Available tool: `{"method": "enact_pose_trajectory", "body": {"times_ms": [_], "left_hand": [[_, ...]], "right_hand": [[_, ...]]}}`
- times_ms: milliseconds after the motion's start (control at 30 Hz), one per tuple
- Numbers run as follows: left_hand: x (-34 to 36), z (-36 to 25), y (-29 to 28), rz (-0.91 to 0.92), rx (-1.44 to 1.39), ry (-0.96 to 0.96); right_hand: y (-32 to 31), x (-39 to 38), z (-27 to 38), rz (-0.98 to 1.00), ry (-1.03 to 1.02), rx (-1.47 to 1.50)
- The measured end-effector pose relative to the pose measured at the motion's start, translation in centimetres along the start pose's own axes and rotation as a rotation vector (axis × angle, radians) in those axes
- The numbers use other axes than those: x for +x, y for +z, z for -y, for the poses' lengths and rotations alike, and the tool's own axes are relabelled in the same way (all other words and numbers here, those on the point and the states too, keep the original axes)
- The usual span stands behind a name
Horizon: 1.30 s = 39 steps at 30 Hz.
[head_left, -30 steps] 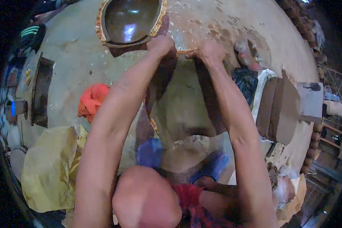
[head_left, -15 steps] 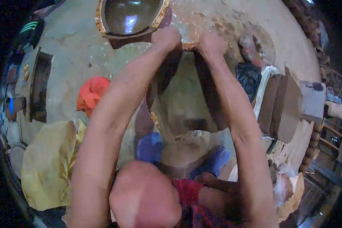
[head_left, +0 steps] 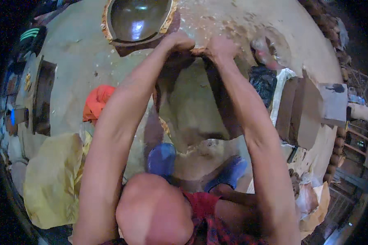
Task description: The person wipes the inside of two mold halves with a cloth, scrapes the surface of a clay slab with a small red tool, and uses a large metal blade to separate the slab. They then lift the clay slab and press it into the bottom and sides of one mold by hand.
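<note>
Both my arms reach forward. My left hand (head_left: 179,41) and my right hand (head_left: 221,47) are closed, side by side, at opposite ends of a short reddish-brown strip (head_left: 198,52) that shows between them. The fingers face away, so what the strip belongs to is hard to make out. Beneath the hands, between my forearms, lies a grey-green surface (head_left: 198,98) with dark sides and a dark lower edge. Just beyond my left hand is a rounded basin (head_left: 169,22) with dark, shiny liquid or a glossy bottom and a crusted yellow-brown rim.
An orange-red cloth (head_left: 97,102) and a yellow sheet or sack (head_left: 51,179) lie left. To the right are a black plastic bag (head_left: 262,83), a brown box-like block (head_left: 298,112) and a clear plastic bag (head_left: 268,55). My blue shoes (head_left: 161,159) stand on the floor.
My right hand has come slightly left, nearer my left hand, with less of the strip showing between them. The view has shifted a little; both hands stay closed.
</note>
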<state>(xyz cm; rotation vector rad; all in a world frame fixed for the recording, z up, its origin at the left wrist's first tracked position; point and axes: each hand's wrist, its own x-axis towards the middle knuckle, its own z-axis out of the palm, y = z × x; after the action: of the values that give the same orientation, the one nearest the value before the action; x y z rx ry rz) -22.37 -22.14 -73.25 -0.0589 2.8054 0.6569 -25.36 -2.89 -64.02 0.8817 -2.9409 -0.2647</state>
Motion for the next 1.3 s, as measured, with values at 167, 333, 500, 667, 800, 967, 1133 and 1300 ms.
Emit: {"method": "enact_pose_trajectory", "body": {"times_ms": [167, 333, 500, 667, 800, 967, 1133, 1300], "left_hand": [[-1.9, -0.6, -2.1, 0.063, 0.207, 0.168], [-3.5, -8.5, -0.9, -0.088, -0.050, 0.260], [-3.2, 2.6, -2.9, 0.038, 0.054, -0.104], [-1.4, 3.4, 2.4, -0.138, 0.103, 0.056], [-0.2, 11.3, -0.6, -0.066, 0.058, 0.115], [-1.7, 10.1, 0.6, -0.051, -0.106, 0.002], [-3.4, 10.1, 0.8, -0.045, -0.261, -0.132], [-4.2, 8.8, -1.7, -0.070, -0.314, -0.212]], "right_hand": [[-2.1, -1.4, 0.8, 0.145, 0.001, 0.228], [3.8, -1.1, -8.6, -0.322, -0.062, 0.315], [-3.0, -9.2, -7.1, -0.647, 0.066, 0.480], [-0.6, -27.9, -29.8, -0.868, 0.569, 0.118], [1.0, -43.6, -37.8, -0.421, 1.493, -0.220], [3.9, -67.7, -42.3, -0.074, 1.776, -0.399], [5.3, -74.5, -45.3, -0.349, 1.741, 0.286], [6.6, -68.8, -44.8, 0.051, 1.791, -0.220]]}}
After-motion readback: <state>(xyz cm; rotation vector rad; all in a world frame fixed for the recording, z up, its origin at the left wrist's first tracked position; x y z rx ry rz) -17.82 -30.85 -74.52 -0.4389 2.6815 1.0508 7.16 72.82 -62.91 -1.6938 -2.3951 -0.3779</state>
